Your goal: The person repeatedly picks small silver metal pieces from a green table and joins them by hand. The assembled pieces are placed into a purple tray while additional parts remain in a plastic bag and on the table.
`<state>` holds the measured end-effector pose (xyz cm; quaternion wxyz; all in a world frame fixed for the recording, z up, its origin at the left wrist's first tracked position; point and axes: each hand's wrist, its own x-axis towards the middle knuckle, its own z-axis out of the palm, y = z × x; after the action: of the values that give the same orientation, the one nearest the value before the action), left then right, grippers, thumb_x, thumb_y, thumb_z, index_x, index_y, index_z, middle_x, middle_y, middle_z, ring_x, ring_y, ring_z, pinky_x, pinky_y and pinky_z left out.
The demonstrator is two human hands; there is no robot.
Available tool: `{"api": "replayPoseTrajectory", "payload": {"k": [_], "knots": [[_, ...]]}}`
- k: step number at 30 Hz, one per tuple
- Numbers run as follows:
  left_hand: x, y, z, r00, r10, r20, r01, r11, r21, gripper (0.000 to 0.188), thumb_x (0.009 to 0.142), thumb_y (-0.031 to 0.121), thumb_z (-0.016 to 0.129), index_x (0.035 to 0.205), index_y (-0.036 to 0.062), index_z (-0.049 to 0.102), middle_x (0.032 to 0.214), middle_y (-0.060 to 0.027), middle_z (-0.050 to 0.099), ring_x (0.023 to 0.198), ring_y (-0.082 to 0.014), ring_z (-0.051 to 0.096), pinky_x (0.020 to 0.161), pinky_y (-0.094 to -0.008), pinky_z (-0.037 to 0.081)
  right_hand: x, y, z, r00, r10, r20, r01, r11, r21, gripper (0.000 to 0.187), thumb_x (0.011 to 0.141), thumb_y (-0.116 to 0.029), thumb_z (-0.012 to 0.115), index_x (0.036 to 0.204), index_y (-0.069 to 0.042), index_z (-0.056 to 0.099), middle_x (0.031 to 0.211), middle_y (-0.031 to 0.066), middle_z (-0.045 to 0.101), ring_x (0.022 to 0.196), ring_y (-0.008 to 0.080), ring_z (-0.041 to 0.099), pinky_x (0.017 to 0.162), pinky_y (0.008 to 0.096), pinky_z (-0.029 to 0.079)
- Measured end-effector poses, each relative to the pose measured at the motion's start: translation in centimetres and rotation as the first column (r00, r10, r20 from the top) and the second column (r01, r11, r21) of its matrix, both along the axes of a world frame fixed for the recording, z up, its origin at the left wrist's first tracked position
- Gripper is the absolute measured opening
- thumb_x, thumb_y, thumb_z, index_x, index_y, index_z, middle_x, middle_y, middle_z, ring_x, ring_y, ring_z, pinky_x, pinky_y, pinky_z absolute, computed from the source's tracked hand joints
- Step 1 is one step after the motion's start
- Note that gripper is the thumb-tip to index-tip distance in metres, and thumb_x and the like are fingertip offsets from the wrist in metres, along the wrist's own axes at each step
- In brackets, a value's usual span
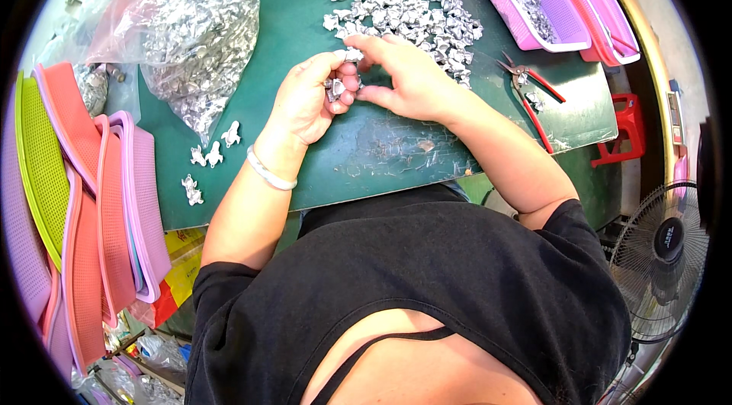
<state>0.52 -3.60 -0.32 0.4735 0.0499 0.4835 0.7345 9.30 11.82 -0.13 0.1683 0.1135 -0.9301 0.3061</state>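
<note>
My left hand (305,99) is closed on small silver metal castings. One casting (335,89) rests against its curled fingers, and another casting (353,55) sits at the thumb tip. From the right, my right hand (412,79) curves in, its index finger and thumb bent about the upper casting; its other fingertips are partly hidden. Just beyond the hands spreads a loose pile of similar silver castings (435,20) on the green table (305,176). A few figure-shaped castings (213,154) lie apart near the left edge.
A clear plastic bag (206,35) full of silver parts stands at the far left, above stacked coloured baskets (99,199). Red-handled pliers (534,92) lie on the right. Behind them is a lilac basket (560,20) holding parts. A fan (663,252) stands at the lower right.
</note>
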Motion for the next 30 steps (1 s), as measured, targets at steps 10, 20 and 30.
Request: {"api": "replayPoseTrajectory", "payload": {"k": [10, 20, 30], "knots": [[0.1, -0.1, 0.3, 1.000, -0.020, 0.008, 0.020, 0.999, 0.026, 0.017, 0.082, 0.018, 0.054, 0.074, 0.0037, 0.054, 0.062, -0.0050, 0.055, 0.049, -0.0107, 0.049, 0.040, -0.0183, 0.035, -0.5, -0.5, -1.2, 0.999, -0.036, -0.009, 0.037, 0.999, 0.017, 0.054, 0.069, 0.001, 0.057, 0.121, -0.005, 0.041, 0.080, 0.0082, 0.059, 0.080, 0.0267, 0.053, 0.074, 0.0377, 0.042], [0.0, -0.1, -0.1, 0.996, -0.025, -0.087, 0.029, 0.999, 0.045, 0.014, 0.083, 0.016, 0.055, 0.073, 0.0055, 0.055, 0.064, -0.0044, 0.056, 0.050, -0.0096, 0.049, 0.040, -0.0185, 0.034, 0.2, 0.6, 0.1, 1.000, 0.009, -0.004, -0.009, 0.939, -0.343, 0.045, 0.076, 0.003, 0.055, 0.119, -0.006, 0.047, 0.081, 0.0029, 0.056, 0.077, 0.0126, 0.052, 0.072, 0.0261, 0.043], [0.4, 0.0, 0.0, 0.988, -0.035, -0.149, 0.037, 0.999, 0.008, 0.012, 0.085, 0.015, 0.052, 0.081, 0.0046, 0.056, 0.066, -0.0034, 0.056, 0.051, -0.0092, 0.048, 0.042, -0.0190, 0.034, 0.6, 0.2, 1.1, 0.998, -0.037, -0.058, 0.010, 0.911, -0.413, 0.042, 0.077, 0.002, 0.056, 0.118, -0.005, 0.048, 0.077, 0.0012, 0.057, 0.069, 0.0079, 0.052, 0.067, 0.0220, 0.043]]}}
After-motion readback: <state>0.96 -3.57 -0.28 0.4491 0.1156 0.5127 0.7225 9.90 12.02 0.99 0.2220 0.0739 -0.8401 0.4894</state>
